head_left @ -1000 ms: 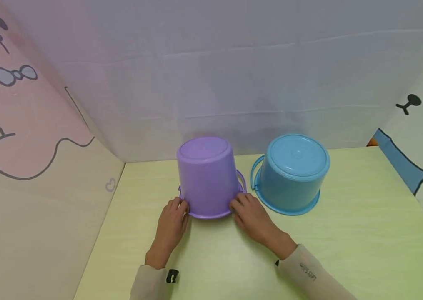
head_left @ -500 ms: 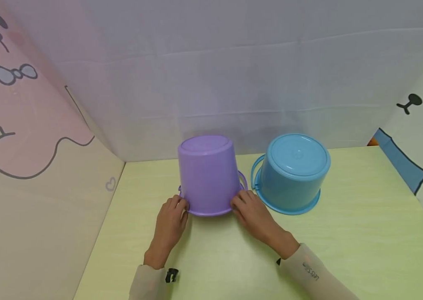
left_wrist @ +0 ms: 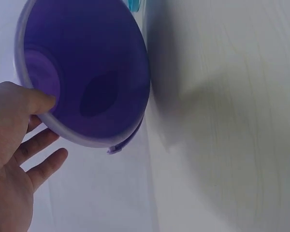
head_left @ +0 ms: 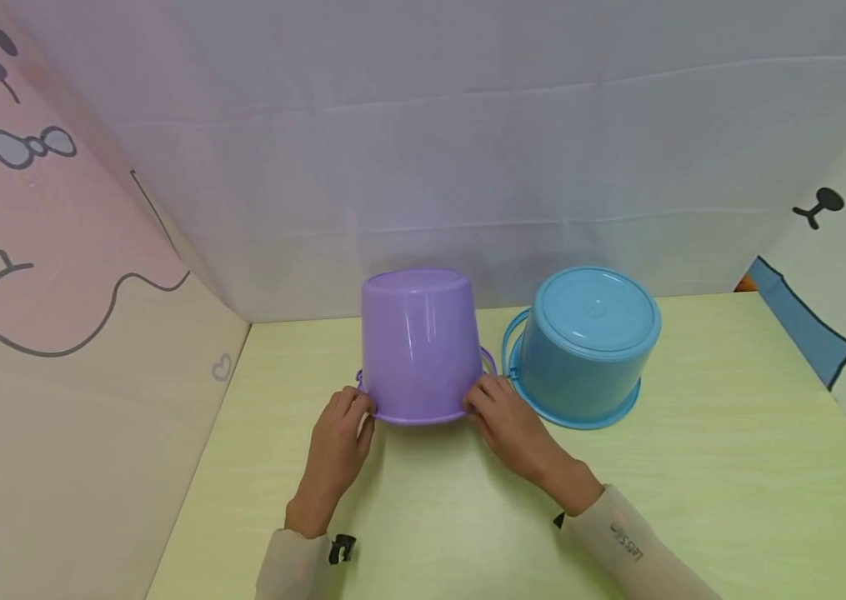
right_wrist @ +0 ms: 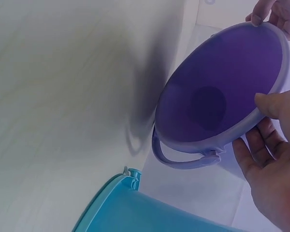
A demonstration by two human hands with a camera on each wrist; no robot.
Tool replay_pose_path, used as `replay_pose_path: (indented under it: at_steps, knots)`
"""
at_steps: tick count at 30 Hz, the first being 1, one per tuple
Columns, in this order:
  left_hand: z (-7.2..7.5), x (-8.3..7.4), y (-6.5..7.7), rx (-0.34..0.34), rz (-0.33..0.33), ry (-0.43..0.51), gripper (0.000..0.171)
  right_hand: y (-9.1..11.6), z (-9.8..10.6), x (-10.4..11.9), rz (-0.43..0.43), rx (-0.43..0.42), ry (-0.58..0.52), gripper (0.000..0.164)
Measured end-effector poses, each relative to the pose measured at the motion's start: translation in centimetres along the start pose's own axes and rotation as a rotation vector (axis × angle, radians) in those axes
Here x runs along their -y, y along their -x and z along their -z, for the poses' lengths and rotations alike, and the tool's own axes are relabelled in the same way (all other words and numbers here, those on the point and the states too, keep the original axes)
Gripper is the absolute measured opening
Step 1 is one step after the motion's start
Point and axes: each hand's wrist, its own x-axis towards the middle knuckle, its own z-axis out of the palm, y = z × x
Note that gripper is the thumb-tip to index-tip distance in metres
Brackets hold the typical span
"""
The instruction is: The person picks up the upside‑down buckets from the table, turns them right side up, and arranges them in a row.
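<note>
A purple bucket (head_left: 418, 350) is tipped back toward the rear wall, its near rim raised off the table and its base facing up and away. My left hand (head_left: 340, 437) pinches the rim at the near left, thumb inside and fingers outside, as the left wrist view shows. At the near right, my right hand (head_left: 508, 425) grips the same rim, its thumb (right_wrist: 268, 104) over the edge. The purple inside (left_wrist: 87, 63) holds nothing that I can see. Its handle (right_wrist: 181, 162) hangs by the right side.
Upside down to the right stands a blue bucket (head_left: 583, 367), its handle (head_left: 510, 342) close to the purple one. Behind both rises a pale cloth wall (head_left: 423, 167). The yellow-green table (head_left: 730, 433) reaches to printed side panels (head_left: 77, 400).
The near rim of the purple bucket has risen, tipping the bucket further back. Both hands have moved slightly up with it. The blue bucket has stayed put.
</note>
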Motion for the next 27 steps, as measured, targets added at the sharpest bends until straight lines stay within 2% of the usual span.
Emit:
replay_pose_path:
  at_steps: [5, 14, 19, 27]
  knots:
    - [0.2, -0.1, -0.2, -0.007, -0.005, 0.03, 0.03, -0.1, 0.3, 0.0, 0.004, -0.029, -0.021, 0.022]
    - [0.4, -0.1, -0.5, -0.068, -0.048, 0.053, 0.03, -0.3, 0.7, -0.2, 0.023, -0.081, -0.052, 0.021]
    - [0.6, -0.4, -0.6, -0.076, -0.043, 0.057, 0.03, -0.4, 0.9, -0.1, 0.018, -0.098, -0.07, 0.023]
    - [0.8, -0.6, -0.9, -0.126, -0.046, 0.083, 0.031, -0.5, 1.2, 0.0, 0.031, -0.141, -0.093, 0.027]
